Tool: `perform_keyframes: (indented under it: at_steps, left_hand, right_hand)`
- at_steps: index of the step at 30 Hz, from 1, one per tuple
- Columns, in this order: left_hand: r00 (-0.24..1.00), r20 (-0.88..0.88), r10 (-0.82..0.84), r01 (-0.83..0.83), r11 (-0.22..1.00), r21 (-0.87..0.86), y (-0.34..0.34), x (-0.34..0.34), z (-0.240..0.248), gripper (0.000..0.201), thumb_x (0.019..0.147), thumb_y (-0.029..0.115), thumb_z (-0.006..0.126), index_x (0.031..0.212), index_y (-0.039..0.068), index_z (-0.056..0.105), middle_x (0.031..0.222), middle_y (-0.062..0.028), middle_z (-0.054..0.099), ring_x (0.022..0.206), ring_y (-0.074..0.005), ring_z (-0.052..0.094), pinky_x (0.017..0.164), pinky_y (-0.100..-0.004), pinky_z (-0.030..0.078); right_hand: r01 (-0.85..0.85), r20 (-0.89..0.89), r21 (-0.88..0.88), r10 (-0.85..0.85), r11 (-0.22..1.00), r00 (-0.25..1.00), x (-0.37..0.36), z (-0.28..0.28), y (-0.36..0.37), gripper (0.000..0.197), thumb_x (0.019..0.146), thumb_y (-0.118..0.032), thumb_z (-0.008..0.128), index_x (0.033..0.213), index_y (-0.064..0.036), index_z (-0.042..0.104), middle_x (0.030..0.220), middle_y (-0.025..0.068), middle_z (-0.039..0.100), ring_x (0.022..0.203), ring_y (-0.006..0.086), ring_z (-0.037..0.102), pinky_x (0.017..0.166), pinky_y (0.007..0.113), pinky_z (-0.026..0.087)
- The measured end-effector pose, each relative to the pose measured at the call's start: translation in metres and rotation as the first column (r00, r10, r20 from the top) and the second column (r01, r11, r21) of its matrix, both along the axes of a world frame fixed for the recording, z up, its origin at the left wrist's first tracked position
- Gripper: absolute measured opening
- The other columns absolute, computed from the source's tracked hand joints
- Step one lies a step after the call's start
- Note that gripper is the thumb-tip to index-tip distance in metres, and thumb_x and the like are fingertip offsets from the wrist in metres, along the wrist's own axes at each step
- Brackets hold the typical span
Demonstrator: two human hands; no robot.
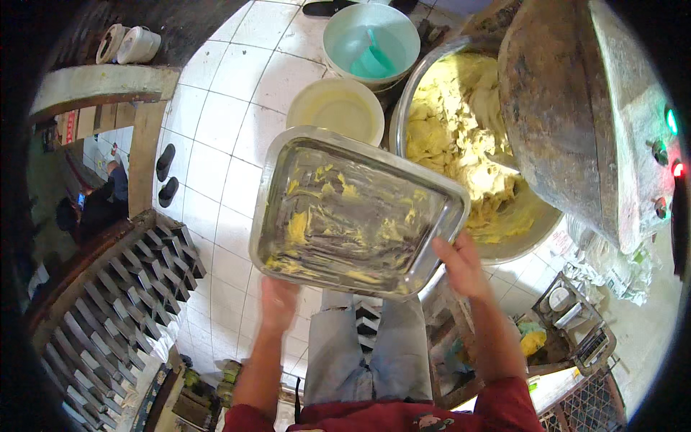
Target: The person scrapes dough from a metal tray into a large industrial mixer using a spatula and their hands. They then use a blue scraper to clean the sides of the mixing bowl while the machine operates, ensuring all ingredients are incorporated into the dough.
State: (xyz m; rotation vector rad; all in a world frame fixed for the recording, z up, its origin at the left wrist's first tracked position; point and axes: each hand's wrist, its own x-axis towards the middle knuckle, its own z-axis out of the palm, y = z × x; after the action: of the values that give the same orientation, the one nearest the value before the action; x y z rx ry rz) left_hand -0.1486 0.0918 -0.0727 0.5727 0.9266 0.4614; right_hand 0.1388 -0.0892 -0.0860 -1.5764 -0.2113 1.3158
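A rectangular metal tray point(345, 223), smeared with yellow residue, is held out in front of me and tilted a little. My left hand point(279, 301) supports it at the near left corner, with the fingers hidden beneath. At the right side my right hand point(461, 266) grips the rim, thumb on top. Just beyond the tray stands a large metal mixing bowl point(529, 234) filled with pale yellow dough point(461, 122). The tray's far edge overlaps a cream-coloured tub point(338, 108) in this view.
A white bucket point(342, 32) of water with a turquoise scoop point(374, 61) stands at the back. The mixer body point(561, 108) leans over the bowl at right. Stacked metal moulds point(115, 324) fill the left side. Slippers point(167, 176) lie on the tiled floor point(223, 137). A cluttered rack point(568, 317) is near right.
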Motion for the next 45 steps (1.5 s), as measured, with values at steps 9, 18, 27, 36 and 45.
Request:
perform_keyframes:
  at_steps: [9, 18, 27, 36, 45]
  left_hand:
    - [0.732, -0.489, -0.475, 0.619, 0.762, 0.187, 0.058, 0.037, 0.033, 0.030, 0.088, 0.006, 0.065, 0.117, 0.001, 0.064, 0.118, -0.0120, 0.064, 0.112, -0.0254, 0.060, 0.097, -0.0381, 0.047]
    - [0.763, -0.630, 0.148, 0.608, 0.170, 0.776, -0.005, 0.052, -0.011, 0.032, 0.081, -0.010, 0.063, 0.112, -0.001, 0.064, 0.114, -0.0207, 0.061, 0.104, -0.0388, 0.058, 0.095, -0.0460, 0.045]
    - [0.676, -0.605, 0.420, 0.698, -0.104, 0.708, -0.034, 0.055, -0.012, 0.022, 0.085, -0.009, 0.061, 0.107, -0.006, 0.062, 0.119, -0.0274, 0.057, 0.107, -0.0444, 0.057, 0.097, -0.0537, 0.043]
    - [0.708, -0.591, 0.386, 0.657, -0.054, 0.752, -0.045, 0.057, -0.020, 0.023, 0.085, -0.005, 0.061, 0.108, -0.006, 0.061, 0.122, -0.0258, 0.054, 0.111, -0.0402, 0.054, 0.101, -0.0502, 0.041]
    - [0.678, -0.645, 0.354, 0.642, 0.143, 0.753, -0.043, 0.044, -0.004, 0.020, 0.085, -0.007, 0.062, 0.106, -0.007, 0.065, 0.119, -0.0228, 0.058, 0.108, -0.0395, 0.057, 0.095, -0.0482, 0.045]
  right_hand:
    - [-0.231, 0.543, -0.099, 0.247, 0.968, 0.802, 0.071, 0.016, 0.028, 0.053, 0.100, -0.032, 0.062, 0.138, 0.0036, 0.052, 0.127, 0.0228, 0.063, 0.115, 0.0326, 0.060, 0.101, 0.041, 0.045]
    - [-0.439, 0.103, -0.014, 0.438, 0.899, 0.893, -0.091, 0.072, 0.012, 0.077, 0.082, -0.014, 0.074, 0.153, -0.0119, 0.042, 0.076, 0.0047, 0.067, 0.057, 0.0109, 0.058, 0.058, 0.026, 0.050]
    - [-0.630, 0.355, -0.234, 0.669, 0.740, 0.653, -0.083, 0.045, 0.016, 0.077, 0.086, -0.027, 0.064, 0.156, -0.0174, 0.033, 0.071, 0.0117, 0.068, 0.059, 0.0311, 0.067, 0.060, 0.045, 0.056]
    - [-0.647, 0.538, -0.460, 0.770, 0.608, 0.342, -0.041, 0.041, 0.015, 0.072, 0.086, -0.027, 0.062, 0.153, -0.0178, 0.040, 0.073, 0.0112, 0.068, 0.057, 0.0322, 0.066, 0.051, 0.046, 0.053]
    - [-0.547, 0.565, -0.442, 0.694, 0.711, 0.447, -0.014, 0.035, 0.011, 0.069, 0.082, -0.026, 0.063, 0.148, -0.0183, 0.046, 0.072, 0.0122, 0.068, 0.059, 0.0325, 0.067, 0.053, 0.047, 0.053]
